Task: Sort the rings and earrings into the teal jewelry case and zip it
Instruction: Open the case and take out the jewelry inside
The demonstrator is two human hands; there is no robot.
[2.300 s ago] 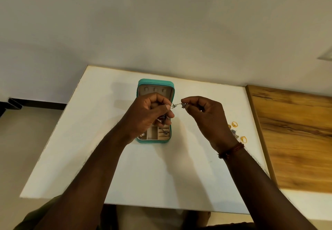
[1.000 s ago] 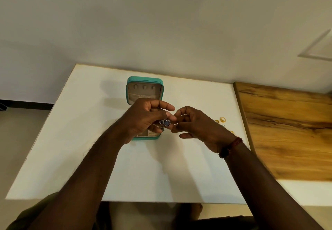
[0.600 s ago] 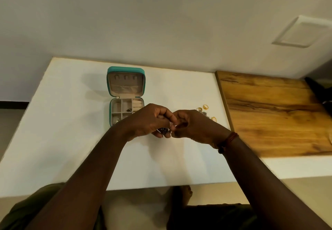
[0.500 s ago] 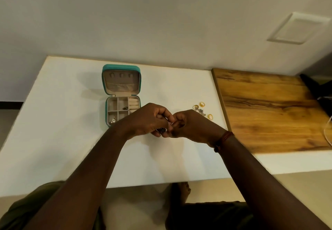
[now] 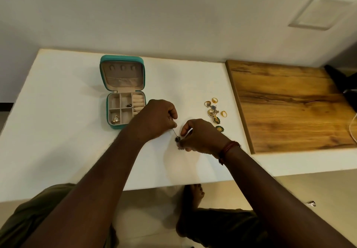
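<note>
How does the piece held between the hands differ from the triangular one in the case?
The held earring is dark with a thin chain; the triangular piece is pale. The left hand and right hand pinch the earring; the triangular piece lies in the teal case, near-left compartment. Both are small.

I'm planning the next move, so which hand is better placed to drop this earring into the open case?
Probably left. The left hand pinches the earring by its thin end right beside the teal case, while the right hand sits farther off, nearer the loose jewelry pile.
</note>
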